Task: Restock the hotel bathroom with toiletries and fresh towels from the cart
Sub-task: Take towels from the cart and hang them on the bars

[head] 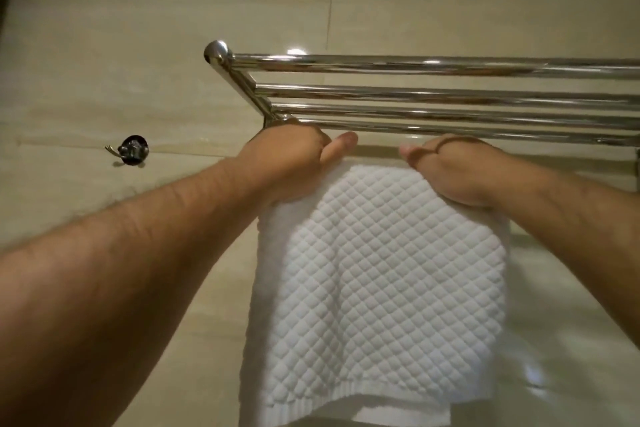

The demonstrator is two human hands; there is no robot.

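A white towel (377,281) with a quilted diamond weave hangs down in front of the tiled wall, just below a chrome towel rack (433,94) made of several horizontal bars. My left hand (294,163) grips the towel's upper left edge, thumb pointing right. The upper right edge is held by my right hand (453,170), thumb pointing left. Both hands sit right under the rack's lowest bar. The bar that carries the towel is hidden behind my hands and the cloth.
Beige glossy wall tiles (138,45) fill the background. A small dark wall hook (133,149) is fixed to the wall left of the rack. The rack's rounded chrome end cap (216,52) juts out at its upper left corner.
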